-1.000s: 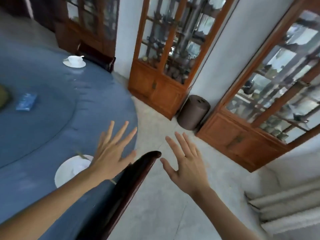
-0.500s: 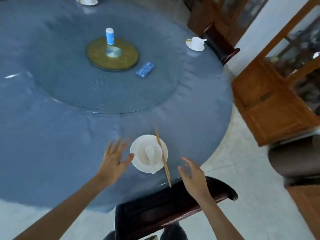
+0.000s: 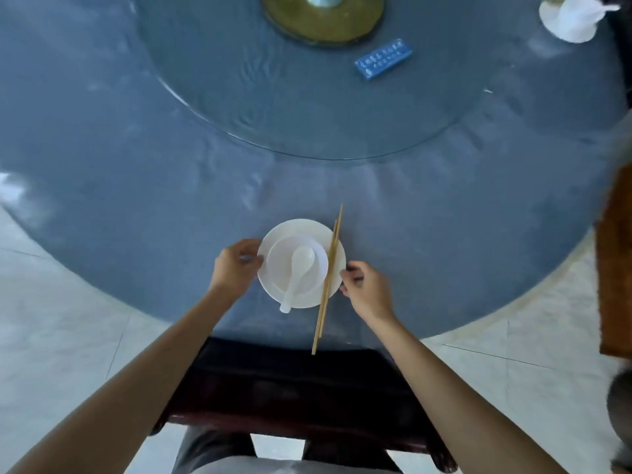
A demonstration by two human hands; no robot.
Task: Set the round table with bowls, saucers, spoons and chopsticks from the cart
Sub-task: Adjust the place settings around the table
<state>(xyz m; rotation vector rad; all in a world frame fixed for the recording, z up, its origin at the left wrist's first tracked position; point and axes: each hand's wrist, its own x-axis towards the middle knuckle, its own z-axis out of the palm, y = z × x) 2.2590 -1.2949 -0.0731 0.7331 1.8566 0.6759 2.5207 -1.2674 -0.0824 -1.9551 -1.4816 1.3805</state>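
Observation:
A white saucer (image 3: 305, 300) sits near the front edge of the round blue table (image 3: 136, 200). A white bowl (image 3: 278, 273) stands on it, and a white spoon (image 3: 298, 270) lies in the bowl with its handle toward me. A pair of wooden chopsticks (image 3: 325, 292) rests across the saucer's right side, its near end past the table edge. My left hand (image 3: 236, 266) pinches the saucer's left rim. My right hand (image 3: 366, 289) grips the right rim.
A dark wooden chair back (image 3: 294, 388) stands between me and the table. A glass turntable (image 3: 307, 107) with a brass centre (image 3: 321, 25) carries a blue box (image 3: 383, 59). Another white place setting (image 3: 574, 17) sits far right. A wooden cabinet (image 3: 615, 268) is at the right.
My view swung from the cabinets to look down over the table. Both hands, open and apart before, have closed in onto the two sides of the saucer.

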